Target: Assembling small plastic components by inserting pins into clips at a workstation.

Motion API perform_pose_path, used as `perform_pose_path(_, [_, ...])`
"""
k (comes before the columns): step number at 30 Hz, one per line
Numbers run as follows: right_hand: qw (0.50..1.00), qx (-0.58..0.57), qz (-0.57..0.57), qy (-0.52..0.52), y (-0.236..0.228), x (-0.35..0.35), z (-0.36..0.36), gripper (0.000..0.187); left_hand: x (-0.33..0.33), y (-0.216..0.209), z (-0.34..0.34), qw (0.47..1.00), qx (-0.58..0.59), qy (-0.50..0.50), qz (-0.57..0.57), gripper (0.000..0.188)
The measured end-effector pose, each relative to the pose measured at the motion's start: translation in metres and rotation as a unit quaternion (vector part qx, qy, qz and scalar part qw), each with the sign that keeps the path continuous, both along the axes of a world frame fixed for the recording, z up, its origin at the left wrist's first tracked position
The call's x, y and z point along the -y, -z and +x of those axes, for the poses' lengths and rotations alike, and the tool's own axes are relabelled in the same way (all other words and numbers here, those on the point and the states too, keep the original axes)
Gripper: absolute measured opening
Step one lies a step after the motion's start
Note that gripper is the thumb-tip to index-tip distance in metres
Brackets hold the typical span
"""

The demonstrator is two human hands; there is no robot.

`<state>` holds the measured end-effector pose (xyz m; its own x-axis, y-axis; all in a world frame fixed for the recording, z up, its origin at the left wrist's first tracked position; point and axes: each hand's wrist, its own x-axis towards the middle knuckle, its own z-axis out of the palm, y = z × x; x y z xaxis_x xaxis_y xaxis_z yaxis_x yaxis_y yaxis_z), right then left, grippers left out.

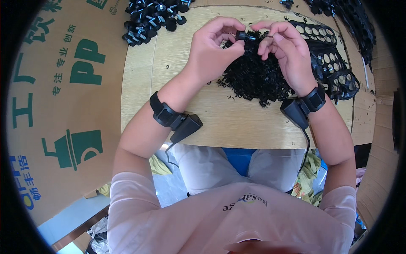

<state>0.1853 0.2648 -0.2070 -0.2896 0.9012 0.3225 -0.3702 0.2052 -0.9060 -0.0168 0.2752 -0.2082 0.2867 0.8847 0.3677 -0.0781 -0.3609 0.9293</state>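
Observation:
My left hand point(211, 48) is closed on a black round-headed bolt point(241, 35). The bolt's metal shank points right, toward my other hand. The thumb and forefinger of my right hand point(292, 51) are pinched on a small, thin dark piece point(270, 37), too small to make out fully. Both hands are above a heap of small black C-shaped clips point(253, 80) on the wooden table point(203, 122). More round-headed bolts point(152, 21) lie piled at the far left of the tabletop.
Black perforated strips point(334, 63) lie right of the heap, and more hang at the far right point(355, 25). A printed cardboard box point(76, 106) walls the left side. Cardboard point(382, 139) borders the right. Stray clips dot the table. Black devices are strapped to both wrists, with cables running down.

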Motion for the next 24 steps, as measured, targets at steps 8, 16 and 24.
perform_pose_path(8, [0.994, -0.054, -0.056, -0.075, -0.003, -0.001, 0.006, 0.012, 0.0, 0.001, -0.001, 0.994, -0.074, 0.043, 0.065, 0.033])
perform_pose_path(16, [0.999, 0.015, -0.048, -0.004, -0.003, 0.0, 0.003, 0.012, -0.003, 0.003, -0.003, 0.993, -0.005, 0.089, 0.073, 0.033])
perform_pose_path(24, [0.992, 0.124, -0.011, 0.03, 0.002, 0.004, -0.008, 0.024, -0.003, 0.004, -0.001, 0.994, 0.056, 0.067, 0.066, 0.029])
